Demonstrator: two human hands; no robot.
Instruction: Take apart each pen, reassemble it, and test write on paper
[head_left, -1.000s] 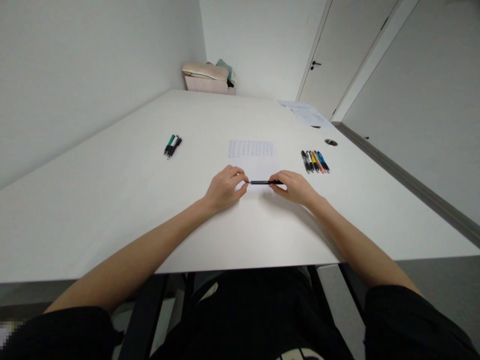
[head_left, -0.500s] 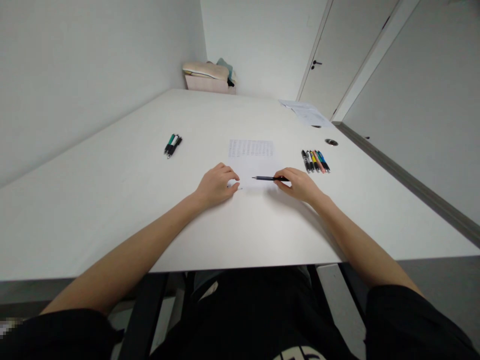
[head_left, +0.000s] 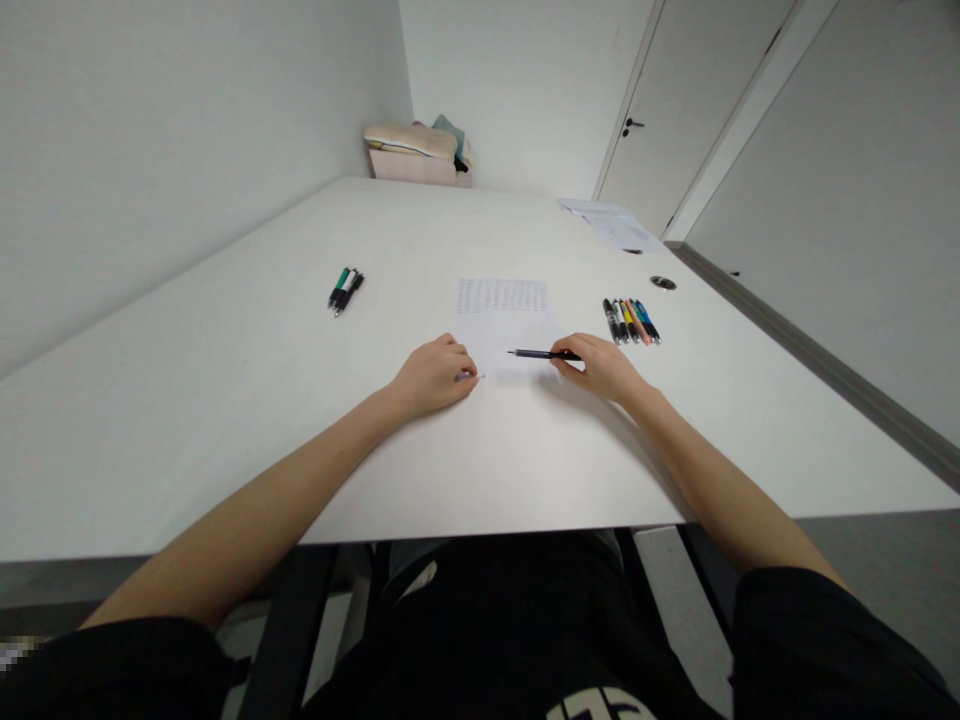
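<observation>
My right hand (head_left: 604,366) is closed round a black pen (head_left: 534,354), whose tip points left over the lower part of a printed sheet of paper (head_left: 502,305). My left hand (head_left: 433,375) rests on the table (head_left: 225,400) with its fingers curled round a small pale piece, probably the pen's cap (head_left: 472,377), just left of the sheet's lower edge. The two hands are apart, with the pen's tip in the gap between them.
A row of several coloured pens (head_left: 631,322) lies right of the sheet. Two or three pens (head_left: 345,290) lie at the left. Loose papers (head_left: 611,224) and a round cable hole (head_left: 662,283) sit at the far right, a bag (head_left: 416,152) at the far end.
One second ago both hands held the pen between them. They have since pulled apart: the left hand drew back left with the small piece, the right keeps the pen.
</observation>
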